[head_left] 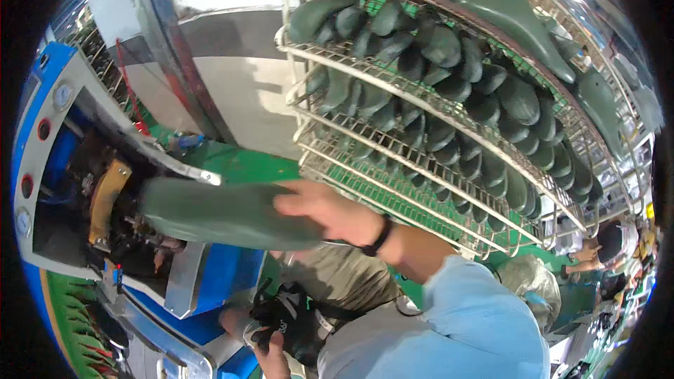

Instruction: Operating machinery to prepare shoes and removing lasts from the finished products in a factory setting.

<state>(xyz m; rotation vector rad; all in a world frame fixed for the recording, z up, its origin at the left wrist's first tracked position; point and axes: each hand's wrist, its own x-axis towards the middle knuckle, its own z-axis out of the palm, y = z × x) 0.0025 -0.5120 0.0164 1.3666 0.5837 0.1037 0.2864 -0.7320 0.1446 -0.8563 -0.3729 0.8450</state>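
Observation:
My right hand (330, 210) grips one end of a dark green shoe last (217, 212), its fingers and thumb closed on it. The last lies nearly level, its far end pointing left in front of the blue machine's opening, and is smeared by motion. Lower down, close to my body, my left hand (274, 359) is closed on a black shoe upper (289, 319) with straps and white marking. Part of that hand is hidden behind the upper and by the picture's lower edge.
A blue and grey machine (179, 288) with gauges and a tan curved pad (109, 200) stands at left. Ahead and to the right, a white wire rack (393, 142) carries many green lasts on its shelves. Another person (614, 249) is at the far right.

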